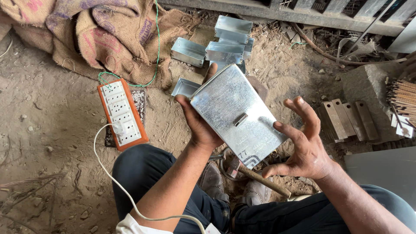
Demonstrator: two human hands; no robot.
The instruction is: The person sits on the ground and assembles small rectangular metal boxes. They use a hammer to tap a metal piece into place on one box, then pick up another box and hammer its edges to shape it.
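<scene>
My left hand (197, 123) grips a shiny galvanised sheet-metal box (236, 115) from its left side, thumb on the near edge and a fingertip showing over the far corner. The box is tilted, its flat face toward me with a small raised tab in the middle. My right hand (303, 143) hovers at the box's right edge with fingers spread and curled; whether it touches the metal I cannot tell. Below the box a hammer (255, 175) with a wooden handle lies on the ground between my feet.
Several more metal boxes (216, 50) lie on the dirt ahead. An orange socket board (122, 113) with a white cable sits at the left, burlap sacks (99, 34) behind it. Flat metal bars (344, 119), a concrete block (368, 84) and a bundle of rods (403, 97) are at the right.
</scene>
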